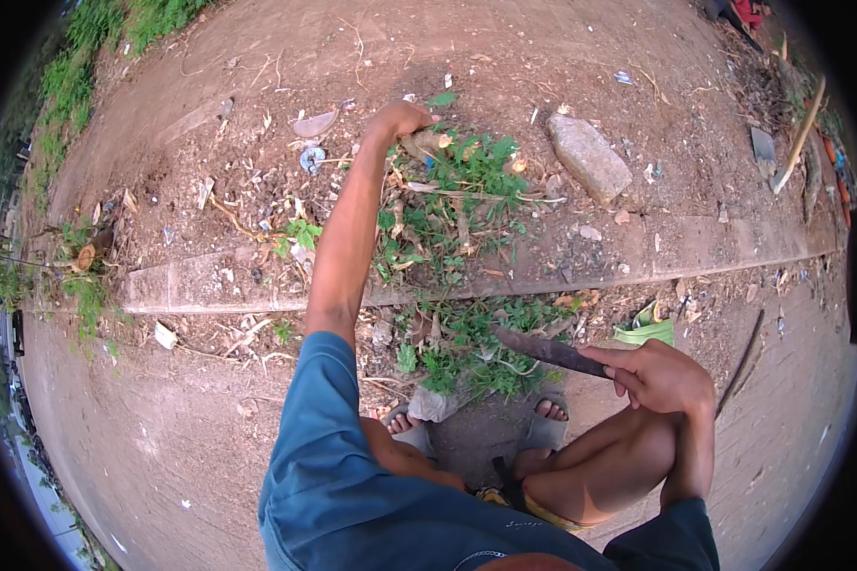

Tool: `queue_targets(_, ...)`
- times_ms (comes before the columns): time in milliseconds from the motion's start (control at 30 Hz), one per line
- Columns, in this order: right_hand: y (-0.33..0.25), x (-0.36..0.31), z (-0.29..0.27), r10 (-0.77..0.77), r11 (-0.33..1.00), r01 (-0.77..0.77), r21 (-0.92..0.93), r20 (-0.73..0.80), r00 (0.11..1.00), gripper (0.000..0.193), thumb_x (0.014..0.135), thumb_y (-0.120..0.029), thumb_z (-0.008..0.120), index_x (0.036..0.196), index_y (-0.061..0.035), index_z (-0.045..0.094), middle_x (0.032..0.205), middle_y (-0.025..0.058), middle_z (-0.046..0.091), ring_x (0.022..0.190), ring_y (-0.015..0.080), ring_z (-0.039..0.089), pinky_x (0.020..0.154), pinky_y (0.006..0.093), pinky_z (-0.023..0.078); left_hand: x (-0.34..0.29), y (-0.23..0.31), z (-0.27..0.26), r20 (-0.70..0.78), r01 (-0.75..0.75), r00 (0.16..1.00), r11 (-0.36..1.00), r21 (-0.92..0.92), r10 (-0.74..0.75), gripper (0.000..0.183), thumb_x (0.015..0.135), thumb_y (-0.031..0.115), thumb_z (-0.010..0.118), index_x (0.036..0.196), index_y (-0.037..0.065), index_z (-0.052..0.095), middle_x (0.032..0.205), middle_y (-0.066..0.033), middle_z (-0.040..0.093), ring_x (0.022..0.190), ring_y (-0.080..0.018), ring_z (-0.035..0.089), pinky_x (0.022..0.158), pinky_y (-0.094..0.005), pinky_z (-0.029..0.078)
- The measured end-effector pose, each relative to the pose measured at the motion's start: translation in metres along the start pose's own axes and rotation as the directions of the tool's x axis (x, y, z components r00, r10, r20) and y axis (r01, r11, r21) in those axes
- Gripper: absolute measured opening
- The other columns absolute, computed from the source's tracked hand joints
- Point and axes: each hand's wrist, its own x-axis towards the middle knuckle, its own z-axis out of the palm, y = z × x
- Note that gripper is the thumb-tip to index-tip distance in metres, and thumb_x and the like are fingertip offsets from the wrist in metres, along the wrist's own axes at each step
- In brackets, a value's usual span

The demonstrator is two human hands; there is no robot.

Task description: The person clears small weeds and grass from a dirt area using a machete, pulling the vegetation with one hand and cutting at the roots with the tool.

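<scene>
We're gripping a weed stem (427, 143) at 12 o'clock, left hand (400, 119) fingers curled shut around it; right hand (659, 376) is fisting the machete (548, 349) at 3 o'clock. Best cutting low, blade clear of our fingers.

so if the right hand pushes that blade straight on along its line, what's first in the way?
Probably the low weeds at the blade tip: the right hand points it left, toward the plants before the person's feet. How high the blade sits above them is unclear.
</scene>
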Motion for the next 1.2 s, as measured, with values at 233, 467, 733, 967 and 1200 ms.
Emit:
queue_targets(233, 0.009, -0.006, 0.010, -0.040, 0.999, 0.040, -0.009, -0.071, 0.997, 0.052, 0.088, -0.007, 0.052, 0.137, -0.0246, 0.052, 0.077, 0.0169, 0.065, 0.069, 0.0346, 0.062, 0.065, 0.0460, 0.048, 0.024, -0.003, 0.007, -0.095, -0.140, 0.969, 0.827, 0.544, 0.227, 0.046, 0.091, 0.047, 0.050, 0.103, 0.008, 0.071, 0.113, -0.0190, 0.065, 0.107, -0.0380, 0.061, 0.091, -0.0453, 0.049)
queue_targets(467, 0.019, -0.005, 0.022, -0.173, 0.984, 0.178, 0.024, -0.144, 0.974, 0.049, 0.089, -0.002, 0.044, 0.134, -0.0168, 0.055, 0.071, 0.0129, 0.065, 0.058, 0.0234, 0.064, 0.055, 0.0389, 0.051, 0.037, -0.016, -0.006, -0.020, -0.181, 0.983, 0.937, -0.300, 0.183, 0.027, 0.095, 0.028, 0.059, 0.090, 0.005, 0.072, 0.068, 0.0020, 0.064, 0.046, -0.0031, 0.038, 0.043, -0.0225, 0.029)
queue_targets(733, 0.023, -0.008, 0.031, -0.178, 0.975, 0.198, 0.098, -0.182, 0.967, 0.045, 0.086, -0.004, 0.048, 0.130, -0.0105, 0.057, 0.066, 0.0163, 0.063, 0.059, 0.0298, 0.064, 0.060, 0.0433, 0.051, 0.036, -0.015, 0.005, -0.153, -0.324, 0.933, 0.945, 0.040, 0.326, 0.028, 0.092, 0.030, 0.062, 0.086, 0.005, 0.070, 0.071, -0.0013, 0.066, 0.059, -0.0127, 0.053, 0.059, -0.0301, 0.043)
queue_targets(967, 0.026, -0.012, 0.037, -0.136, 0.986, 0.151, 0.073, -0.177, 0.975, 0.046, 0.085, -0.006, 0.048, 0.129, -0.0131, 0.058, 0.069, 0.0165, 0.063, 0.064, 0.0319, 0.062, 0.061, 0.0448, 0.048, 0.036, -0.028, 0.007, -0.021, -0.327, 0.944, 0.944, 0.046, 0.328, 0.027, 0.091, 0.028, 0.064, 0.093, 0.002, 0.072, 0.072, -0.0002, 0.064, 0.068, -0.0094, 0.053, 0.066, -0.0286, 0.044)
queue_targets(1200, 0.023, -0.009, 0.036, -0.184, 0.983, 0.186, -0.006, -0.181, 0.966, 0.052, 0.088, -0.002, 0.043, 0.139, -0.0107, 0.050, 0.073, 0.0136, 0.067, 0.056, 0.0230, 0.065, 0.054, 0.0347, 0.054, 0.039, -0.033, 0.019, -0.140, -0.423, 0.900, 0.905, -0.044, 0.413, 0.028, 0.094, 0.027, 0.061, 0.099, 0.002, 0.071, 0.082, -0.0016, 0.068, 0.078, -0.0113, 0.057, 0.073, -0.0291, 0.045)
